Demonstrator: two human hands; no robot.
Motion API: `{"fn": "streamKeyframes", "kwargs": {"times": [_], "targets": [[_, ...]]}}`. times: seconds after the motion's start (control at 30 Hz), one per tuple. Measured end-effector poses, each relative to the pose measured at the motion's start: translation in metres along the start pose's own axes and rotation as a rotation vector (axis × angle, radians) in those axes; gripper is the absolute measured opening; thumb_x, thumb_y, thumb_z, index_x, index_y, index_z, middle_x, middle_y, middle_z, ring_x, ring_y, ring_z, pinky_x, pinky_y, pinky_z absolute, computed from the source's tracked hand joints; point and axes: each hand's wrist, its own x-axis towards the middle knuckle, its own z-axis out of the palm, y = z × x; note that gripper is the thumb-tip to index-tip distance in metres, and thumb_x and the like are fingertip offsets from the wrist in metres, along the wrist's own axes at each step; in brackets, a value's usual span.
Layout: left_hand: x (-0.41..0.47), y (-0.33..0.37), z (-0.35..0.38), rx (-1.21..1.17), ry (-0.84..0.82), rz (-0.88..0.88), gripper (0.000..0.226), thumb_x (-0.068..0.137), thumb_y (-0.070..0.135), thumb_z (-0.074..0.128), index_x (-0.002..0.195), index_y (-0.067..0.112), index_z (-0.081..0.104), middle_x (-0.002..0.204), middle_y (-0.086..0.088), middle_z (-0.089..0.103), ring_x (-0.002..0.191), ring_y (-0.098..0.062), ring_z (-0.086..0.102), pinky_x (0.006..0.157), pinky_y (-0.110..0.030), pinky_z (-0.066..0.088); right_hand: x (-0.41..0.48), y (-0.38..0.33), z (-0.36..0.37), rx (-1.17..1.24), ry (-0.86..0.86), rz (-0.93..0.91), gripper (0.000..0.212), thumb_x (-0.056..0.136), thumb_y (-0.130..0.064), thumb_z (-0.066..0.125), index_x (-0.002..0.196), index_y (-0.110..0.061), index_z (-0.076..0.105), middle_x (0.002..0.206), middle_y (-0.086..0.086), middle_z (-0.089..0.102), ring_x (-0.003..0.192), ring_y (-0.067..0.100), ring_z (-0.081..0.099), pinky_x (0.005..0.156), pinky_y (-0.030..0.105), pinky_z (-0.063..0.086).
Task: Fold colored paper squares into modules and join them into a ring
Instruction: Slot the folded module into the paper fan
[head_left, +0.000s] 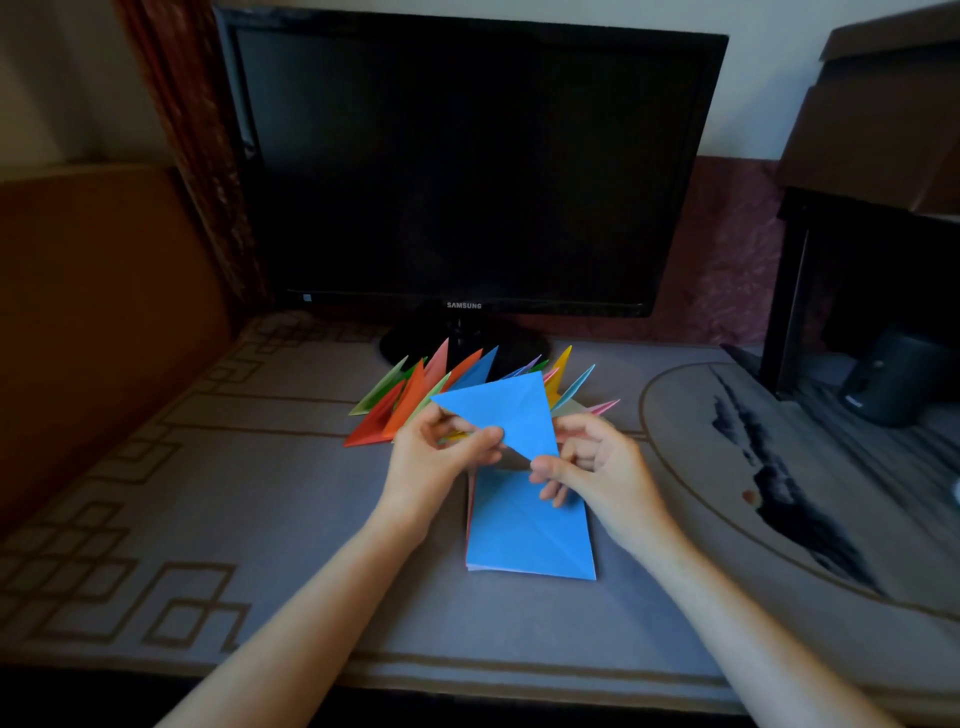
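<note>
Grip: the left hand (441, 457) pinched the lower-left edge of the blue sheet (504, 415) between thumb and fingers. The right hand (597, 467) was clamped on the sheet's bottom corner, at about 5 o'clock.
Blue sheet: it was held clear of the table (260, 493), probably so both hands could line up edges. It seemed folded along a diagonal, though the dim light blurred the crease.
Stack of squares (530, 535): it lay at 6 o'clock, directly under the hands, with a creased blue square on top. It was likely kept there so the next square was within reach.
Finished modules (426, 384): they were fanned from 10 to 2 o'clock beyond the sheet with their points facing away, apparently parked clear of the folding space.
Monitor (467, 171): it stood at 12 o'clock, dark.
Stage: by my judgement this was module folding, with no ring joined yet.
</note>
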Motion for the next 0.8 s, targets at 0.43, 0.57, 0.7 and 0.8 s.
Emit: {"fn": "streamKeyframes", "kwargs": {"times": [0.43,0.57,0.7,0.8], "targets": [[0.002,0.000,-0.003,-0.026,0.022,-0.035,0.006,0.082,0.000,0.065,0.080,0.005,0.064,0.088,-0.014,0.060,0.071,-0.015,0.067,0.061,-0.022,0.055,-0.004,-0.003,-0.009,-0.109,0.068,-0.242,0.030,0.091,-0.021,0.052,0.119,-0.031,0.055,0.107,0.000,0.065,0.090,0.014,0.065,0.067,0.025,0.051],[-0.001,0.001,-0.001,0.001,-0.031,-0.076,0.011,0.084,0.000,0.064,0.094,0.001,0.067,0.090,-0.010,0.067,0.073,-0.010,0.068,0.060,-0.017,0.052,-0.005,-0.004,-0.013,-0.278,-0.002,-0.395,0.049,0.085,0.013,0.052,0.112,-0.027,0.063,0.130,-0.004,0.048,0.104,0.014,0.059,0.088,0.015,0.045],[-0.002,0.002,-0.001,-0.003,-0.097,-0.124,0.011,0.084,0.000,0.063,0.092,0.006,0.068,0.088,-0.005,0.071,0.077,-0.014,0.068,0.063,-0.020,0.054,-0.004,-0.002,-0.011,-0.393,-0.045,-0.386,0.026,0.076,0.005,0.070,0.089,-0.017,0.070,0.129,-0.005,0.047,0.105,0.003,0.053,0.092,0.009,0.037],[-0.005,0.004,0.001,-0.026,-0.152,-0.151,0.012,0.085,-0.002,0.061,0.090,0.007,0.067,0.080,0.002,0.072,0.072,-0.009,0.069,0.062,-0.017,0.053,-0.002,0.000,-0.012,-0.372,-0.033,-0.366,0.026,0.075,0.002,0.071,0.082,-0.023,0.071,0.119,-0.009,0.056,0.104,0.007,0.055,0.091,0.013,0.040]]}}
